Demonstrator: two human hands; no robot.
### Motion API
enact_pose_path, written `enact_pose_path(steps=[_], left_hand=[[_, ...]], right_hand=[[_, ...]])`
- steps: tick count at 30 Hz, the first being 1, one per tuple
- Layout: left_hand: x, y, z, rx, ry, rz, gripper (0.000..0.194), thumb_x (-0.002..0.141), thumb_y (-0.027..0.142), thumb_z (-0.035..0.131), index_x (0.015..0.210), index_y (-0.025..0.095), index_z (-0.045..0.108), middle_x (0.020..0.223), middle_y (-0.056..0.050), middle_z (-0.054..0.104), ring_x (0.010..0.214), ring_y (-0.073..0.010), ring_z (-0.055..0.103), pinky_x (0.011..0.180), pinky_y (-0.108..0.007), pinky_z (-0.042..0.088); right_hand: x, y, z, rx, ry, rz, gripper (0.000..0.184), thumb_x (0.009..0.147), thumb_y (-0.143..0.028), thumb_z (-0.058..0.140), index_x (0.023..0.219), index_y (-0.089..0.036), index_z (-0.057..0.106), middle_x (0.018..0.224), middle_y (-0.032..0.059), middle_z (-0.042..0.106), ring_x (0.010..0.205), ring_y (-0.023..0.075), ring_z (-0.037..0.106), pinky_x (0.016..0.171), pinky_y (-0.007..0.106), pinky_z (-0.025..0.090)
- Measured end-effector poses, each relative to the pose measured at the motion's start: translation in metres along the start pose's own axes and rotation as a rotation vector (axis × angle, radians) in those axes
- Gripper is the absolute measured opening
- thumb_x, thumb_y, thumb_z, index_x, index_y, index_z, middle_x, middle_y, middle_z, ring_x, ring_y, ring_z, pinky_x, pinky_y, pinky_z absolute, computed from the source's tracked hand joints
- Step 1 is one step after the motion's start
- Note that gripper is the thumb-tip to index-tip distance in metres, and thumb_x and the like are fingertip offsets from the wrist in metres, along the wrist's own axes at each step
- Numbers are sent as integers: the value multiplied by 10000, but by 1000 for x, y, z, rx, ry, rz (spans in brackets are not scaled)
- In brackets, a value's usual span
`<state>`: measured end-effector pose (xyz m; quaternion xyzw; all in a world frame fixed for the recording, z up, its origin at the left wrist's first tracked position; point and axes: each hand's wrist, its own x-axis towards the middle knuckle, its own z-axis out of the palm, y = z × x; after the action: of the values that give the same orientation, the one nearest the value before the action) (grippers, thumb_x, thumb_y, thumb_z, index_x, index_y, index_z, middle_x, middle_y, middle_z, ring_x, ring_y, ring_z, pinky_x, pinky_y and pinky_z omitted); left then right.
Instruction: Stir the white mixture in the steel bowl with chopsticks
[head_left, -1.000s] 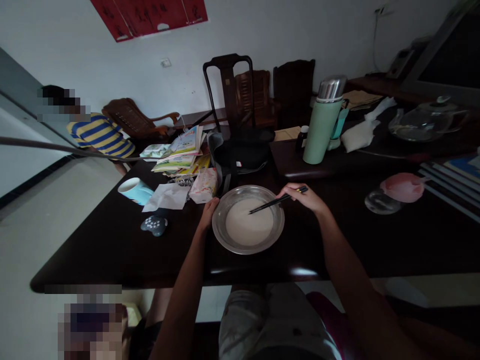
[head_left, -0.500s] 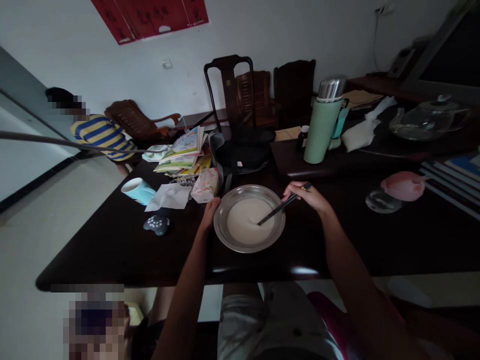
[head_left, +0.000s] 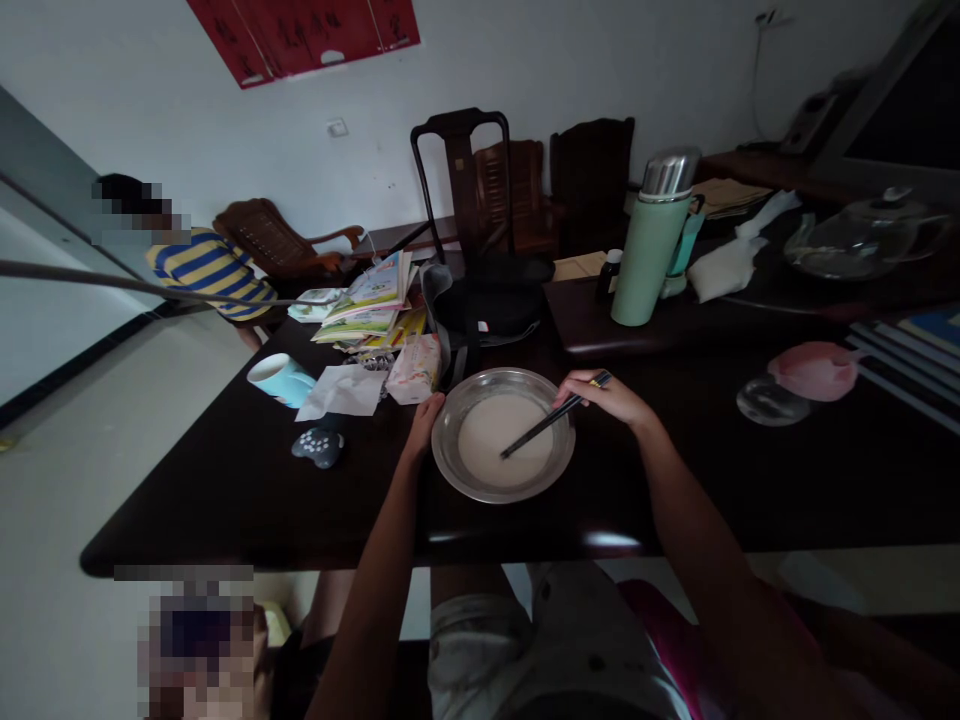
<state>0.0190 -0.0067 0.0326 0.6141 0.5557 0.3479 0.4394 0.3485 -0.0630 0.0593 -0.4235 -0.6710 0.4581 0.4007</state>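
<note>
A round metal bowl stands on the dark table close to its front edge, with a pale, milky batter-like liquid in it. Against the bowl's left rim rests my left hand, closed on the edge; some of its fingers are hidden. My right hand, over the right rim, grips dark chopsticks that slant down to the left. Their tips dip into the liquid near the middle of the bowl.
Left of the bowl are a tissue pack, a blue cup and a grey paw-shaped object. A green thermos and glass teapot stand behind right. One person is at far left, another at lower left.
The chopstick tips have moved left and slightly down through the liquid, and my right hand has turned a little. My left hand stays at the rim. The whole view has shifted slightly.
</note>
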Motion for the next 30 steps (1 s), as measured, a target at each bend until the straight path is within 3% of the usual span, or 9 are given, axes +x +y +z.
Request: enact_pose_path(steps=[2,4,8,11,15,20,23,26,30], left_hand=[[-26,9,-4,-9,28,-8,578,779,788,507,1056,314,687,1096,72,723,1312,-251,440,999,-433,453],[-81,5,-23,-7,41,-7,642,759,802,511,1135,307,673,1178,79,697,1362,-266,384,1028,-448,440],[-232,-36,-81,16,118,59,722,701,838,488,1334,491,510,1329,241,563,1482,-218,160,1098,-489,409],[-297,-66,-108,22,185,55,696,667,854,467,1324,627,440,1309,343,502,1510,-206,-6,1075,-579,420],[-299,-79,-111,25,198,52,662,664,817,523,1299,638,469,1302,330,512,1508,-237,34,1012,-603,464],[-293,-80,-111,24,191,53,609,827,690,469,1325,361,591,1370,103,573,1455,-367,220,906,-599,505],[-300,-85,-113,22,206,67,457,901,663,376,1284,510,571,1325,211,580,1466,-317,238,853,-560,576],[-304,-90,-115,54,239,92,404,932,670,306,1304,642,460,1326,309,525,1482,-273,204,864,-572,595],[-302,-91,-116,178,228,87,512,960,651,185,1402,548,421,1403,298,457,1499,-270,99,990,-568,545]], right_hand=[[1,-1,1,-55,11,-37,392,899,-537,548,846,-216,767,888,49,773,651,165,583,563,292,391],[0,-1,0,-63,88,-47,385,901,-529,547,826,-222,767,885,47,770,672,170,588,561,288,388],[-2,-2,-2,6,129,-4,414,889,-556,549,772,-209,744,758,63,759,684,196,610,524,284,360],[-1,-2,0,-38,13,-23,420,895,-552,547,781,-210,762,798,57,754,650,179,570,549,292,380],[0,1,-4,-82,78,-60,399,903,-538,541,799,-228,770,852,38,743,628,159,530,584,296,392],[-2,3,-6,16,137,-5,392,884,-555,562,764,-221,728,746,59,745,690,206,602,534,298,353],[-1,0,0,-16,23,-11,395,899,-545,547,784,-226,750,830,62,757,744,212,613,572,307,392],[-2,-2,0,-59,52,-20,401,898,-555,542,798,-231,757,897,58,758,792,216,617,606,309,420],[-3,-1,-6,2,149,-2,406,873,-575,570,763,-216,725,779,63,752,739,209,625,553,293,383]])
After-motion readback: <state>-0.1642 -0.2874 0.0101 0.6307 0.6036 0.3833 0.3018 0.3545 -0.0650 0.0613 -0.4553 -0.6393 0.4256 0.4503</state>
